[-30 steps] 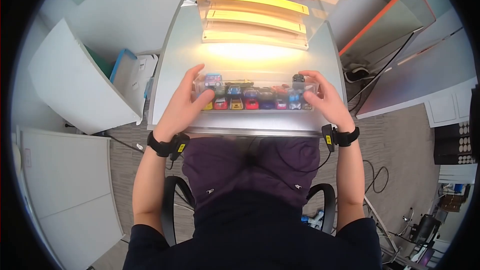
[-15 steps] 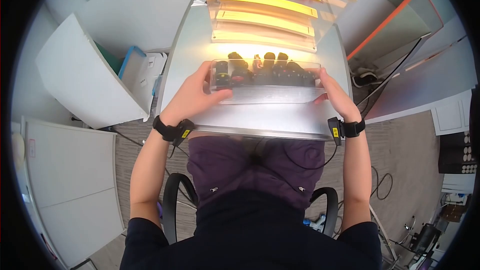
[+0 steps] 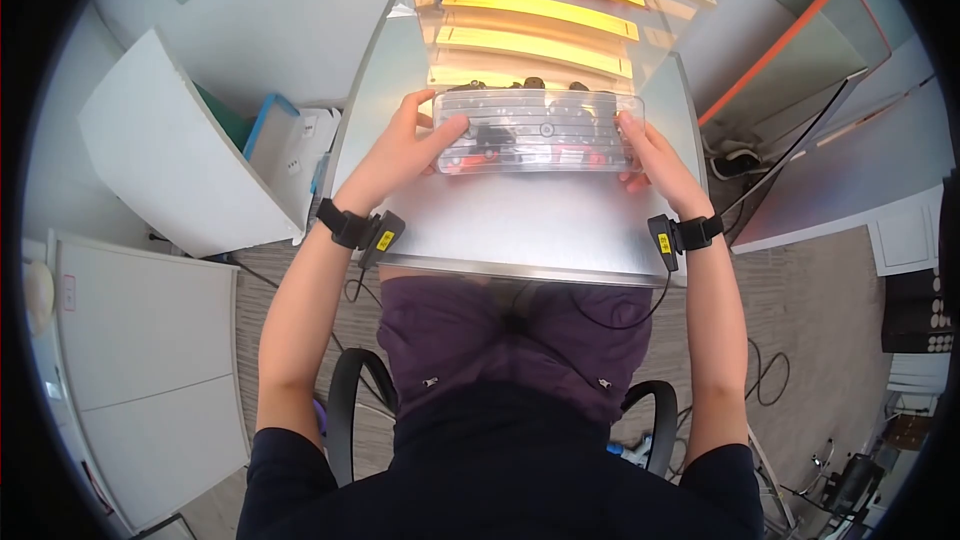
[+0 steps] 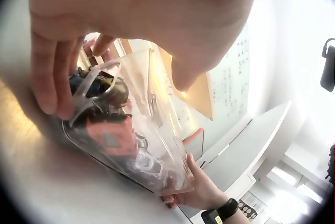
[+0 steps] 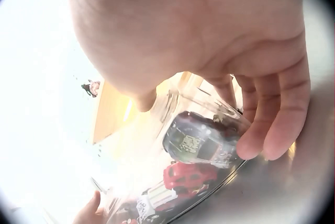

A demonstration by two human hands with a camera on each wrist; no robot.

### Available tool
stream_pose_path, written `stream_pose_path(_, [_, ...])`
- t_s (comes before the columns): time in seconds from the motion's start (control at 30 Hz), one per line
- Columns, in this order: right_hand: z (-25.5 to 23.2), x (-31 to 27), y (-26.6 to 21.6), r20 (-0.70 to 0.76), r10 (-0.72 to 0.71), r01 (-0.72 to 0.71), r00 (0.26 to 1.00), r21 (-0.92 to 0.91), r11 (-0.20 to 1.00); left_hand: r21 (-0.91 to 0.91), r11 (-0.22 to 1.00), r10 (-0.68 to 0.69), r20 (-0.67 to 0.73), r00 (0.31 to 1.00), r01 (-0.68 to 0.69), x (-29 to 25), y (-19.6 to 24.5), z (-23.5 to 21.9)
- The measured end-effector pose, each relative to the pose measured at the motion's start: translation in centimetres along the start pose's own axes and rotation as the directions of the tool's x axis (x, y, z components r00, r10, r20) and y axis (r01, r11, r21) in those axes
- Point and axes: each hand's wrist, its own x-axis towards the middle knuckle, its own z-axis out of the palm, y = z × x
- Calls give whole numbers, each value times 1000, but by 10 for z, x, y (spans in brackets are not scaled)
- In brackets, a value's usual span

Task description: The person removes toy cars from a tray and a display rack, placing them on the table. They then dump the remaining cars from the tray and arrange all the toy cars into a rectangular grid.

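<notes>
Between my two hands is a long clear plastic box [image 3: 545,130], tipped so its ribbed underside faces me. Toy cars lie inside it, blurred through the plastic in the head view. My left hand [image 3: 405,148] grips the left end, thumb on the underside and fingers round the side. At the other end my right hand [image 3: 662,162] holds the box, thumb pressed near its corner. A red toy car [image 4: 112,136] shows through the wall in the left wrist view. The right wrist view shows a dark toy car [image 5: 201,139] beside another red car [image 5: 189,176].
Just beyond the box stands a lit tiered rack [image 3: 540,12] with yellow-edged shelves and clear sides. The box is over a metal-topped table [image 3: 520,220], whose front edge is near my lap. White cabinets [image 3: 150,330] stand at the left, an orange-edged panel [image 3: 800,65] at the right.
The box of toy cars has tipped away from me and moved toward the rack; its cars showed from above, and now its underside does. Both hands moved forward with it.
</notes>
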Motion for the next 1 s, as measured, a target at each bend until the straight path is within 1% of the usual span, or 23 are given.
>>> stream_pose_path(0.03, [1, -1, -2, -16, 9, -9, 1000, 18, 1000, -2, 999, 41, -27, 999, -41, -6, 2, 2])
stream_pose_path(0.13, [4, 2, -2, -108, -63, 65, 992, 10, 998, 112, 973, 199, 41, 979, -202, -11, -6, 1])
stream_pose_path(0.17, [4, 3, -1, -119, -60, 61, 991, 2, 998, 158, 959, 234, 29, 972, -236, -15, -8, 3])
stream_pose_path(0.23, [2, 4, 0, -138, -53, 51, 989, -17, 999, 247, 922, 305, 7, 952, -297, -21, -10, 10])
stream_pose_path(0.33, [0, -7, -5, -206, -46, 40, 977, -35, 999, 250, 910, 338, 9, 941, -329, -24, -8, 11])
stream_pose_path(0.47, [-7, -23, -7, -204, -77, 84, 976, 27, 996, 197, 942, 266, 58, 962, -272, -33, 6, 10])
stream_pose_path(0.53, [-6, -31, -13, -201, -75, 92, 977, 76, 993, 184, 944, 267, 66, 962, -274, -40, 9, 10])
stream_pose_path(0.63, [-5, -31, -8, -186, -86, 106, 979, 97, 990, 139, 944, 293, 61, 954, -299, -44, 7, 10])
stream_pose_path(0.73, [-6, -30, -2, -155, -142, 152, 978, 56, 987, -4, 974, 226, 71, 972, -226, -49, 1, 3])
stream_pose_path(0.83, [0, -32, -8, -146, -329, 333, 933, 5, 943, -144, 976, 163, -18, 987, -164, -68, 4, -3])
stream_pose_path(0.9, [7, -37, -17, -114, -306, 326, 945, 261, 909, -63, 962, 260, -98, 961, -267, -88, 9, -18])
stream_pose_path(0.93, [10, -41, -20, -104, -292, 309, 951, 389, 868, -16, 949, 311, -122, 943, -315, -97, 9, -27])
stream_pose_path(1.0, [6, -47, -29, -99, -265, 282, 959, 372, 884, 78, 886, 460, -257, 850, -457, -112, 2, -53])
